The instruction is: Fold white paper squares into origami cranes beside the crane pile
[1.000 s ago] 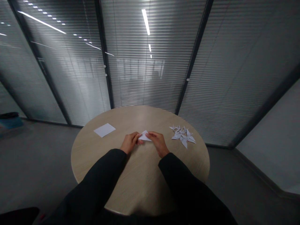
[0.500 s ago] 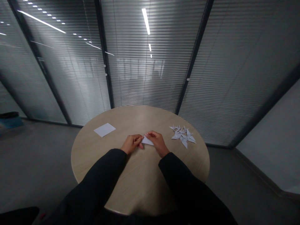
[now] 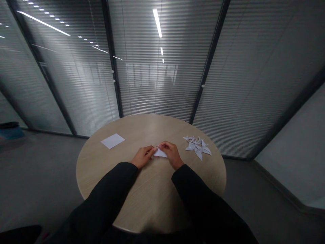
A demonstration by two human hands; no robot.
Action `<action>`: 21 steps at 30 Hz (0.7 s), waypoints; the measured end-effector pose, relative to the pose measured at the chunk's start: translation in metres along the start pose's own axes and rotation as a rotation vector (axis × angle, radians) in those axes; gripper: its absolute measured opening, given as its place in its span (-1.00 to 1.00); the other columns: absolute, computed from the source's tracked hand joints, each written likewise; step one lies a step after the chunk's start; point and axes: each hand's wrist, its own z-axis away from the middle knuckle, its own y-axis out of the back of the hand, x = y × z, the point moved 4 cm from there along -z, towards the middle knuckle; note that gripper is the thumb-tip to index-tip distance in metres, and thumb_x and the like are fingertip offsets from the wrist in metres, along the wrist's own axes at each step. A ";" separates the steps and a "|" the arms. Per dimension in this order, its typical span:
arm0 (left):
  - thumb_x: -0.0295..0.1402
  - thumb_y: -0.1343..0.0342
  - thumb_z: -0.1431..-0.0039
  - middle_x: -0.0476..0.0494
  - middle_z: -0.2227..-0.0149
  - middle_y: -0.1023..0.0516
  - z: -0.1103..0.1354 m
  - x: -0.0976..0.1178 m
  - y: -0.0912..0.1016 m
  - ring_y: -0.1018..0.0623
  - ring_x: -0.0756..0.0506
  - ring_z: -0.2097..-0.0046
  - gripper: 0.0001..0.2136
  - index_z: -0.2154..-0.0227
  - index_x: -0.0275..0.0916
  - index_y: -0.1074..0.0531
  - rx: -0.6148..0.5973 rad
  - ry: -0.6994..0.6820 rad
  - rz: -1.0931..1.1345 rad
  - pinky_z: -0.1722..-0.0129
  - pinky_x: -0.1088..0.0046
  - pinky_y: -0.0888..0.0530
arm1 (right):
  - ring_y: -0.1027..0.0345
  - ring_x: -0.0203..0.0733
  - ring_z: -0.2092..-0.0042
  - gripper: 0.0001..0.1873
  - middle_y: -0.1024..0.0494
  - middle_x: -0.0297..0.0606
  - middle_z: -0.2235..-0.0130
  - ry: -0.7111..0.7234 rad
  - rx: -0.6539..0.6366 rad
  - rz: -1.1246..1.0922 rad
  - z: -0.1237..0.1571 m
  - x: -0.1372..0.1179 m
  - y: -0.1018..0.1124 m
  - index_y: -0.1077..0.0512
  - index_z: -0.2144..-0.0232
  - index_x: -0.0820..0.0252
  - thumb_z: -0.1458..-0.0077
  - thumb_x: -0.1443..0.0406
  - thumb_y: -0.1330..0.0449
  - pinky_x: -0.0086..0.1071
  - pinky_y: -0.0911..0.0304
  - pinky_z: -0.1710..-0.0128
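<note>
A small folded white paper triangle (image 3: 160, 153) lies at the middle of the round wooden table (image 3: 149, 127), close to my side of centre. My left hand (image 3: 143, 156) pinches its left corner with the fingertips. My right hand (image 3: 171, 155) rests on its right end, with the fingers curving over the top edge. The hands hide part of the paper. Both sleeves are black.
A flat white paper sheet (image 3: 112, 141) lies on the table to the left. To the right lies a heap of several folded paper cranes (image 3: 197, 147). Beyond the table's edge are a grey floor and glass walls with slatted blinds.
The folded paper has shifted slightly right and towards me and now lies lower and flatter between my hands. The view has shifted slightly.
</note>
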 end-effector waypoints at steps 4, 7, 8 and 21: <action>-0.02 0.04 -0.17 -0.02 0.50 -0.42 0.001 0.005 0.003 -0.38 0.01 0.53 -0.63 0.44 -0.26 -0.37 0.072 -0.017 -0.039 0.47 0.49 -0.34 | -0.29 -0.24 0.41 -0.75 -0.47 -0.33 0.49 0.007 -0.037 -0.007 0.000 0.002 -0.003 -0.47 0.52 0.18 0.08 0.10 -0.25 -0.40 -0.15 0.41; -0.05 0.06 -0.19 0.04 0.55 -0.32 0.001 0.009 0.006 -0.31 0.03 0.52 -0.65 0.48 -0.25 -0.34 0.108 -0.060 -0.100 0.48 0.51 -0.26 | -0.27 -0.25 0.41 -0.73 -0.46 -0.34 0.49 0.011 -0.049 -0.010 0.001 0.000 -0.005 -0.48 0.51 0.19 0.07 0.09 -0.25 -0.41 -0.15 0.41; -0.06 0.06 -0.19 0.05 0.56 -0.28 0.001 0.010 0.007 -0.29 0.03 0.51 -0.65 0.49 -0.25 -0.33 0.116 -0.075 -0.120 0.48 0.51 -0.23 | -0.26 -0.25 0.42 -0.73 -0.45 -0.35 0.50 0.010 -0.049 -0.012 0.001 -0.001 -0.005 -0.48 0.51 0.19 0.07 0.09 -0.25 -0.41 -0.14 0.41; -0.01 -0.01 -0.11 0.07 0.62 -0.21 -0.004 0.003 0.010 -0.23 0.03 0.53 -0.62 0.49 -0.27 -0.42 0.119 0.001 -0.008 0.53 0.52 -0.16 | -0.25 -0.24 0.45 -0.74 -0.43 -0.37 0.54 -0.028 0.000 -0.039 0.004 -0.007 -0.006 -0.48 0.52 0.16 0.11 0.08 -0.27 -0.39 -0.12 0.43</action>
